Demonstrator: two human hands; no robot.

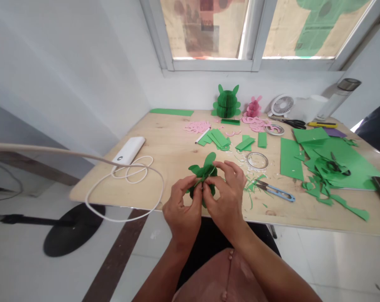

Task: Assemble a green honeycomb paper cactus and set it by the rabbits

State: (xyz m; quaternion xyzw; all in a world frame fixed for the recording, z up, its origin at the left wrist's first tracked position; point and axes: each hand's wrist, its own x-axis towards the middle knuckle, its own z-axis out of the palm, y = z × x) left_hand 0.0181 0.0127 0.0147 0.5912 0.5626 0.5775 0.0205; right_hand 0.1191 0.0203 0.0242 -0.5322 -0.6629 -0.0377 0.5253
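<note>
Both hands pinch a green paper figure (205, 168) just over the front edge of the wooden table. My left hand (184, 205) grips its left side between thumb and fingers. On the right side, my right hand (225, 191) holds it the same way, with the two thumbs close together. Rounded green paper lobes stick out above the fingers; the lower middle of the figure is mostly hidden. Blue-handled thread snips (276, 191) lie to the right of my right hand among thin green trimmings (251, 193). A roll of tape (257, 160) rests beyond that hand.
A finished-looking green honeycomb paper figure (227, 102) and a smaller pink one (253, 108) stand at the back. Green sheets and scraps (344, 157) cover the right side. A white power bank (129, 151) with a looping cable (161, 188) lies left. A small fan (282, 105) stands behind.
</note>
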